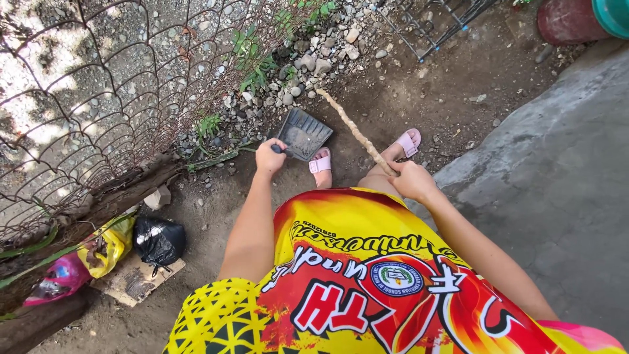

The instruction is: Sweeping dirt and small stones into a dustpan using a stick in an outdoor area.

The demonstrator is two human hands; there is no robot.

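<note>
My left hand (270,157) grips the short handle of a dark grey dustpan (303,133), which rests tilted on the dirt just ahead of my left foot in a pink sandal (320,165). My right hand (413,179) is closed around a long pale stick-like broom handle (354,129) that slants up and left toward the stones; its far end lies near the pebbles. I wear a yellow and red printed shirt (367,282).
A bent wire fence (111,85) runs along the left over gravel. Pebbles and weeds (255,62) lie ahead. Black, yellow and pink bags (157,239) sit on cardboard at lower left. A concrete slab (557,170) is at right, a metal rack (432,23) and pots beyond.
</note>
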